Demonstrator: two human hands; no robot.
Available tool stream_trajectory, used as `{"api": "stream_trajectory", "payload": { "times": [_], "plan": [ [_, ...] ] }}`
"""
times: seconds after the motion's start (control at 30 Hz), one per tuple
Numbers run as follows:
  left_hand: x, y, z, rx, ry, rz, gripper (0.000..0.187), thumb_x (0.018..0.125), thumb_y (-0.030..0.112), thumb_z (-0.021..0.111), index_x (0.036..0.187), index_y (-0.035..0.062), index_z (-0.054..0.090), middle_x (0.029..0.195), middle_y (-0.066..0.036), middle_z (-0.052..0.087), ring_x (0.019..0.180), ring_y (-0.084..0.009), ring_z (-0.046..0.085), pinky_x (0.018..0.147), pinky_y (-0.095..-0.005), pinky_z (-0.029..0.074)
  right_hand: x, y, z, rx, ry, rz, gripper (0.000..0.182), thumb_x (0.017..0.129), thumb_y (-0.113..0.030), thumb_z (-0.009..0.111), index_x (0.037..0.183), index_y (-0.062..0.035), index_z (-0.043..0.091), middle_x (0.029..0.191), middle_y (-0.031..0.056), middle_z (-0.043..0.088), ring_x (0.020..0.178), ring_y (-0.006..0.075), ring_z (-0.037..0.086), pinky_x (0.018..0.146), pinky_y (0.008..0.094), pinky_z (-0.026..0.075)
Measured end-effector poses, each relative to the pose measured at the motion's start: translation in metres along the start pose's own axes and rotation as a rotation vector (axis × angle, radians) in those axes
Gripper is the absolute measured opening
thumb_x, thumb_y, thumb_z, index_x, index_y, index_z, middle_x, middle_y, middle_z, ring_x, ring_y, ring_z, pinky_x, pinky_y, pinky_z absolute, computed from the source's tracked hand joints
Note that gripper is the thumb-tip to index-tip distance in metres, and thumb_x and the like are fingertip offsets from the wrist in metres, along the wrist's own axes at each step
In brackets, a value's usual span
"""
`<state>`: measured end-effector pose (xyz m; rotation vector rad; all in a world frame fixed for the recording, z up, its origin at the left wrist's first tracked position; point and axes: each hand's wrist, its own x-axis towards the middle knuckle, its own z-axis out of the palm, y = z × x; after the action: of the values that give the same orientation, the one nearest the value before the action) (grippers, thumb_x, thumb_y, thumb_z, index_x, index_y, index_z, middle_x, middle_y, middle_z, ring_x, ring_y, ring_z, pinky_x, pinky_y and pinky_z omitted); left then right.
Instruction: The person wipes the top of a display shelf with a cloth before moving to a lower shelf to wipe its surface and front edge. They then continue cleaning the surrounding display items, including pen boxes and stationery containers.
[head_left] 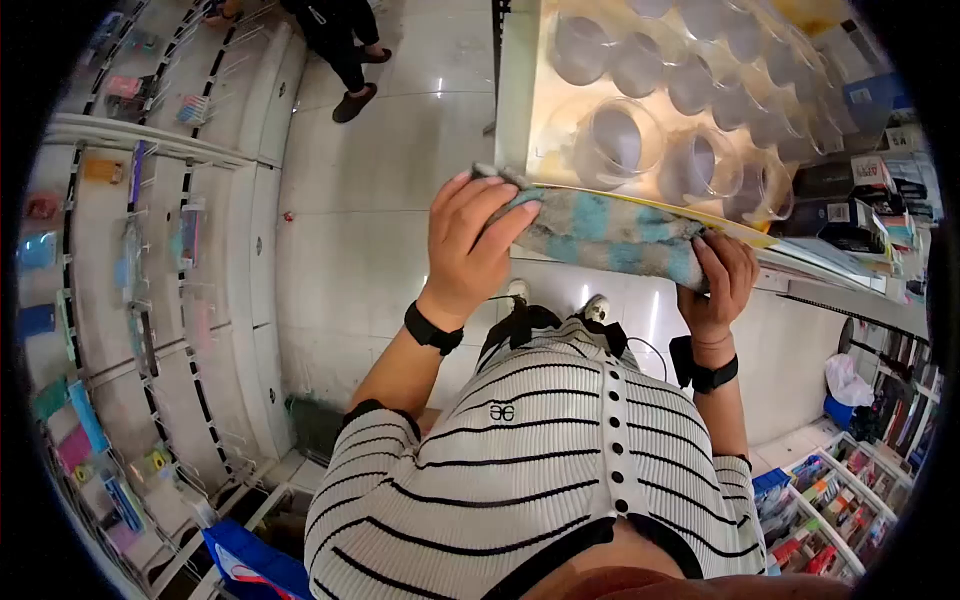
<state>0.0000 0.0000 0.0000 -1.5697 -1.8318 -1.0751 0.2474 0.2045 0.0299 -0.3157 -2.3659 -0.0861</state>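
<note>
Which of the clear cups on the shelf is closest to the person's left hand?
The leftmost cup in the front row; its neighbours there sit toward the right hand, and the rows behind lie farther from the left hand.

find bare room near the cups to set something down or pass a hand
A narrow strip of the shelf left of the cups looks bare; the floor between shelf and white cabinets is open short of the bystander. Crowded: among the cups and boxes to their right.
</note>
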Motion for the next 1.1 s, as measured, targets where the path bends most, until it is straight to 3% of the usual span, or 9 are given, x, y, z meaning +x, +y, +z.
{"api": "stream_trajectory", "payload": {
  "times": [0.07, 0.17, 0.33, 0.43, 0.6, 0.67, 0.73, 1.1],
  "plan": [
    [0.004, 0.004, 0.001, -0.139, -0.011, -0.046, 0.043, 0.071, 0.000, 0.063, 0.113, 0.0097, 0.063, 0.118, -0.012, 0.058, 0.109, -0.0332, 0.059, 0.104, -0.0539, 0.042, -0.001, 0.000, 0.001, 0.022, 0.023, 0.022, 0.036, 0.077, -0.026, 0.075, 0.106, -0.0074, 0.068, 0.106, 0.0114, 0.068, 0.099, 0.0306, 0.063, 0.096, 0.0424, 0.045],
    [0.004, 0.003, 0.002, -0.249, -0.008, -0.127, 0.045, 0.069, 0.000, 0.064, 0.113, 0.0077, 0.062, 0.118, -0.012, 0.058, 0.109, -0.0322, 0.059, 0.103, -0.0534, 0.043, 0.007, -0.004, 0.006, 0.101, 0.050, 0.064, 0.035, 0.076, -0.025, 0.075, 0.105, -0.0070, 0.068, 0.104, 0.0117, 0.068, 0.097, 0.0314, 0.063, 0.092, 0.0431, 0.047],
    [0.010, 0.006, -0.003, -0.262, -0.064, -0.175, 0.051, 0.064, 0.007, 0.071, 0.115, 0.0113, 0.062, 0.118, -0.011, 0.058, 0.109, -0.0297, 0.059, 0.108, -0.0529, 0.037, 0.016, -0.007, 0.007, 0.147, 0.064, 0.089, 0.030, 0.079, -0.022, 0.071, 0.102, -0.0018, 0.067, 0.094, 0.0154, 0.067, 0.087, 0.0334, 0.064, 0.087, 0.0413, 0.048],
    [0.009, 0.001, 0.000, -0.226, -0.078, -0.155, 0.051, 0.064, 0.006, 0.071, 0.115, 0.0119, 0.062, 0.117, -0.010, 0.058, 0.108, -0.0287, 0.059, 0.109, -0.0525, 0.035, 0.010, -0.002, 0.008, 0.146, 0.020, 0.107, 0.034, 0.083, -0.023, 0.069, 0.107, 0.0013, 0.064, 0.100, 0.0179, 0.067, 0.094, 0.0371, 0.063, 0.091, 0.0442, 0.048],
    [0.009, -0.001, 0.002, -0.211, -0.080, -0.166, 0.049, 0.066, 0.001, 0.062, 0.114, 0.0128, 0.062, 0.115, -0.009, 0.058, 0.105, -0.0273, 0.059, 0.113, -0.0519, 0.029, 0.011, -0.006, 0.010, 0.146, 0.025, 0.140, 0.034, 0.078, -0.016, 0.067, 0.107, 0.0013, 0.064, 0.099, 0.0186, 0.066, 0.092, 0.0372, 0.063, 0.091, 0.0450, 0.047],
    [0.005, -0.003, 0.006, -0.201, -0.080, -0.159, 0.049, 0.066, -0.001, 0.058, 0.113, 0.0130, 0.062, 0.114, -0.009, 0.058, 0.105, -0.0271, 0.059, 0.114, -0.0515, 0.028, 0.010, -0.006, 0.014, 0.168, 0.104, 0.116, 0.031, 0.083, -0.026, 0.068, 0.103, -0.0016, 0.066, 0.093, 0.0149, 0.067, 0.085, 0.0329, 0.063, 0.087, 0.0436, 0.047],
    [0.002, -0.006, 0.011, -0.164, -0.035, -0.102, 0.052, 0.065, -0.004, 0.054, 0.114, 0.0131, 0.059, 0.111, -0.009, 0.056, 0.104, -0.0274, 0.059, 0.115, -0.0509, 0.026, 0.006, -0.005, 0.017, 0.173, 0.107, 0.123, 0.032, 0.083, -0.027, 0.068, 0.103, -0.0018, 0.067, 0.093, 0.0148, 0.066, 0.085, 0.0327, 0.063, 0.087, 0.0440, 0.047],
    [-0.005, -0.006, 0.020, -0.194, 0.012, -0.105, 0.058, 0.062, -0.008, 0.054, 0.115, 0.0158, 0.056, 0.112, -0.008, 0.052, 0.106, -0.0276, 0.056, 0.111, -0.0523, 0.028, -0.002, -0.002, 0.024, 0.169, 0.170, 0.120, 0.033, 0.083, -0.031, 0.066, 0.102, -0.0048, 0.066, 0.095, 0.0128, 0.067, 0.087, 0.0309, 0.064, 0.088, 0.0448, 0.046]
  ]
}}
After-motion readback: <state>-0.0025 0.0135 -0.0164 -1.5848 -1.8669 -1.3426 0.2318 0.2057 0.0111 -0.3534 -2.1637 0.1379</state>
